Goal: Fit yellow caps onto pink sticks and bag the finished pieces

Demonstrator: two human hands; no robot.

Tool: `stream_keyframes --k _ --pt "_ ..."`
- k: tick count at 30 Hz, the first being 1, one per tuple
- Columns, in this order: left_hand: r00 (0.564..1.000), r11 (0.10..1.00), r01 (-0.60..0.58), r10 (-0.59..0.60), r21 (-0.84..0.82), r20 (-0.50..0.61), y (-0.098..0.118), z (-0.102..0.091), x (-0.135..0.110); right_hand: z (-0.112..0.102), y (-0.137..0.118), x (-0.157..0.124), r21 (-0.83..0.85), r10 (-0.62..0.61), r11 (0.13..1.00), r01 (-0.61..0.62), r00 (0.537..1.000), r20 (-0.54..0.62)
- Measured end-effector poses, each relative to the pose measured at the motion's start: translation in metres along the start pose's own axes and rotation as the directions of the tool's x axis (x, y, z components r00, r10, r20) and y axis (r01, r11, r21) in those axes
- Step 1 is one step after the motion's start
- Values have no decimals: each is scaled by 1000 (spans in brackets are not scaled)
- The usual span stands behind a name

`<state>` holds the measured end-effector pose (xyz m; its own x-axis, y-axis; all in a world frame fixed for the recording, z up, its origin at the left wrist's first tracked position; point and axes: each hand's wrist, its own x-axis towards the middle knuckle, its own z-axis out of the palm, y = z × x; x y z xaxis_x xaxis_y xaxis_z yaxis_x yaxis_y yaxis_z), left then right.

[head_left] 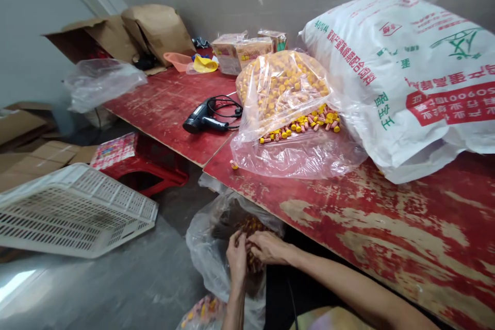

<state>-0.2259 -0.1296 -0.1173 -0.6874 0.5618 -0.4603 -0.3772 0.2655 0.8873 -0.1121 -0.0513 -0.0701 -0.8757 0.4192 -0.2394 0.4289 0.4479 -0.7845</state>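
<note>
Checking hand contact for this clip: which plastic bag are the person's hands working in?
The clear bag below the edge of the red table: the left hand and right hand are at its mouth. The full clear bag on top is untouched.

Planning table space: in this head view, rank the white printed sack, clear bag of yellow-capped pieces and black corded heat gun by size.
Largest first:
white printed sack
clear bag of yellow-capped pieces
black corded heat gun
Nearness may exaggerate the sack's lead.
</note>
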Motion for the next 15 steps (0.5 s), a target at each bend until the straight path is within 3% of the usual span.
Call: stream_keyframes --k 2,5,7,8,9,12,15 --pt "969 960 -243 248 141 -19 35 20 -10 -21 -7 -33 70 -65 995 72 993 -96" --pt "806 767 -590 575 252 139 92 73 -20 -50 -10 -91 226 -58 966 128 955 -292" --pt "690 642 -724 671 252 272 125 120 -12 -65 -2 -131 275 18 955 109 906 -424" --pt "657 600 -754 683 268 320 140 143 -4 -71 4 -149 281 67 956 87 867 -494" --pt "654 579 -757 675 302 342 153 166 7 -76 11 -167 281 114 958 62 815 -567" --pt "707 600 -702 648 383 283 182 220 40 -84 33 -215 282 243 959 -35 612 -752" --pt "747 646 -661 616 383 251 196 246 60 -96 51 -249 293 318 948 -126 428 -846"
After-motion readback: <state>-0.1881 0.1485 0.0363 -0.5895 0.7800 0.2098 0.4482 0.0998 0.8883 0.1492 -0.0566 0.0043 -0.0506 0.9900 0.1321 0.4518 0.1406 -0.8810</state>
